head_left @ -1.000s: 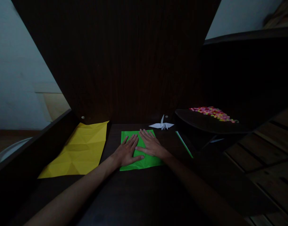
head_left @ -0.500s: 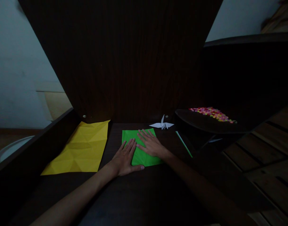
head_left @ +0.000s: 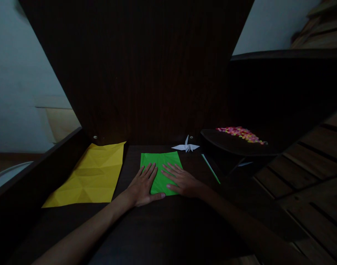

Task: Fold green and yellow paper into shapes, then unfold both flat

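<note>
A sheet of green paper (head_left: 160,159) lies on the dark wooden desk, lightly creased. My left hand (head_left: 143,186) rests flat over its left side, fingers stretched out and thumb along the near edge. On the right side of the sheet lies my right hand (head_left: 182,181), palm down with its fingers spread. Both hands hold nothing. A white origami crane (head_left: 186,147) sits just beyond the sheet at the back. To the right is a thin green-and-white strip (head_left: 211,169).
Yellow creased paper (head_left: 93,173) is spread at the left, beside the raised desk side (head_left: 36,165). A curved dark shelf (head_left: 212,138) at the right carries many small pink, red and yellow pieces (head_left: 241,134). The dark back panel (head_left: 135,73) rises behind.
My right hand has slid toward me and to the right over the green paper, uncovering its far part. My left hand stays on the sheet. The whole view has shifted slightly.
</note>
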`<state>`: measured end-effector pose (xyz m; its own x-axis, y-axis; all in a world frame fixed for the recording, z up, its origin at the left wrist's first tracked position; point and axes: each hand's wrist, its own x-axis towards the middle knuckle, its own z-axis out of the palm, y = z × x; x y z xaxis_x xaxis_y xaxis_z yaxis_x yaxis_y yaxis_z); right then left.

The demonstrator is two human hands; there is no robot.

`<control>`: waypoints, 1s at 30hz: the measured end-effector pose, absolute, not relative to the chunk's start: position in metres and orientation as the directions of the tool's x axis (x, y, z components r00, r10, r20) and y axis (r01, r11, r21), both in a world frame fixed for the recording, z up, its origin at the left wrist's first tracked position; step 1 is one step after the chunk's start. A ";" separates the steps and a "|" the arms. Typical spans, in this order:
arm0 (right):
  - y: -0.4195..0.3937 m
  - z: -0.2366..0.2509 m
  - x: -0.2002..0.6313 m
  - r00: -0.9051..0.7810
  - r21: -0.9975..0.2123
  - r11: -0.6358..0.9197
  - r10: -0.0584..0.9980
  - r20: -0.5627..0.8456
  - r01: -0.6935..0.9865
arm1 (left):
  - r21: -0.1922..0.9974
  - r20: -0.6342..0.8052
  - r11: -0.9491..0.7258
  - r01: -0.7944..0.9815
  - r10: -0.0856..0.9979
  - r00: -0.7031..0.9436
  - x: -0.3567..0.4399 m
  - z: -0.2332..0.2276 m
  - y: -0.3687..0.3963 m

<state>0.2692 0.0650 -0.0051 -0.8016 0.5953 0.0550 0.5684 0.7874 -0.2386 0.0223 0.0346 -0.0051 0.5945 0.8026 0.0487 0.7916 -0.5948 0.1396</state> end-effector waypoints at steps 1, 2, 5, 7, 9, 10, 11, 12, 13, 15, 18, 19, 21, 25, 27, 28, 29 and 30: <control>0.063 -0.005 0.271 -0.795 -0.240 0.780 0.604 0.048 0.578 | 0.137 0.048 -0.597 0.791 0.801 0.597 0.022 -0.006 0.035; 0.061 -0.004 0.273 -0.790 -0.241 0.773 0.612 0.040 0.587 | 0.136 0.043 -0.596 0.792 0.802 0.596 0.021 -0.006 0.035; 0.059 -0.004 0.275 -0.781 -0.252 0.760 0.624 0.028 0.599 | 0.132 0.027 -0.588 0.798 0.807 0.590 0.021 -0.007 0.035; 0.059 -0.003 0.275 -0.780 -0.263 0.758 0.625 0.032 0.596 | 0.127 0.034 -0.585 0.801 0.810 0.586 0.021 -0.007 0.034; 0.059 -0.003 0.274 -0.783 -0.264 0.762 0.621 0.039 0.592 | 0.116 0.036 -0.579 0.807 0.814 0.579 0.020 -0.006 0.032; 0.059 -0.003 0.274 -0.784 -0.262 0.764 0.620 0.042 0.590 | 0.112 0.030 -0.574 0.811 0.818 0.574 0.020 -0.005 0.031; 0.059 -0.002 0.274 -0.784 -0.259 0.765 0.619 0.044 0.589 | 0.110 0.022 -0.569 0.815 0.821 0.570 0.019 -0.005 0.029; 0.059 -0.002 0.274 -0.784 -0.257 0.766 0.619 0.048 0.589 | 0.112 0.014 -0.566 0.817 0.823 0.568 0.018 -0.004 0.026; 0.059 -0.002 0.274 -0.784 -0.256 0.767 0.619 0.053 0.588 | 0.117 0.010 -0.567 0.816 0.822 0.570 0.016 -0.004 0.023; 0.058 -0.001 0.274 -0.783 -0.259 0.768 0.619 0.065 0.586 | 0.130 0.013 -0.579 0.805 0.813 0.583 0.013 -0.004 0.016; 0.057 -0.001 0.275 -0.785 -0.258 0.773 0.615 0.078 0.580 | 0.137 0.032 -0.601 0.787 0.797 0.603 0.006 -0.005 0.003; 0.057 -0.001 0.275 -0.785 -0.255 0.774 0.614 0.079 0.579 | 0.137 0.033 -0.607 0.783 0.793 0.608 0.004 -0.005 -0.001; 0.055 0.000 0.274 -0.783 -0.248 0.772 0.617 0.075 0.585 | 0.139 0.028 -0.617 0.774 0.784 0.620 0.001 -0.003 -0.007; 0.050 0.005 0.270 -0.766 -0.255 0.749 0.642 0.046 0.612 | 0.159 0.025 -0.607 0.779 0.791 0.611 -0.001 0.005 -0.011; 0.045 0.010 0.268 -0.768 -0.264 0.749 0.639 0.044 0.608 | 0.169 0.055 -0.599 0.783 0.798 0.600 -0.001 0.011 -0.009; 0.043 0.013 0.267 -0.770 -0.268 0.751 0.636 0.051 0.603 | 0.175 0.073 -0.603 0.778 0.796 0.600 -0.002 0.014 -0.008; 0.041 0.017 0.268 -0.771 -0.270 0.753 0.634 0.059 0.600 | 0.182 0.086 -0.610 0.771 0.791 0.606 -0.003 0.017 -0.007; 0.038 0.021 0.269 -0.770 -0.271 0.754 0.635 0.066 0.599 | 0.191 0.094 -0.619 0.762 0.784 0.613 -0.004 0.019 -0.006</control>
